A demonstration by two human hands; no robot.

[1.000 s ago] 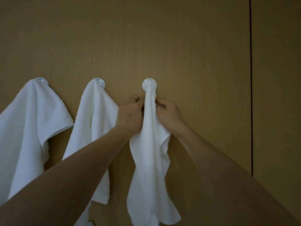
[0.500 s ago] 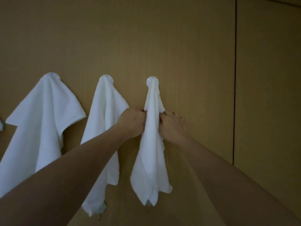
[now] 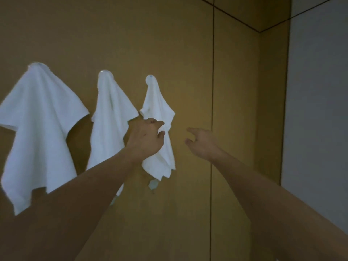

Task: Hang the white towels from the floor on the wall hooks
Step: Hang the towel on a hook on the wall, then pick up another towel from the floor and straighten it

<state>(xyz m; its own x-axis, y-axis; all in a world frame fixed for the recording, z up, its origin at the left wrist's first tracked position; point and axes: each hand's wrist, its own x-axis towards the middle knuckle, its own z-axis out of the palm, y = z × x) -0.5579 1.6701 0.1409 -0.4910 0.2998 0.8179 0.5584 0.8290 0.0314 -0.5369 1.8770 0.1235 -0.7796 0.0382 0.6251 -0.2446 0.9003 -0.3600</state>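
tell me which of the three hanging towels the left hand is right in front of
The rightmost towel, the smallest-looking of the three. The left hand overlaps only it; the middle towel and the leftmost towel hang free.

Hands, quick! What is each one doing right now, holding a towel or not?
Left hand: fingers loosely curled in front of the rightmost towel; whether it grips the towel cannot be told.
Right hand: open, holding nothing, off the towel.
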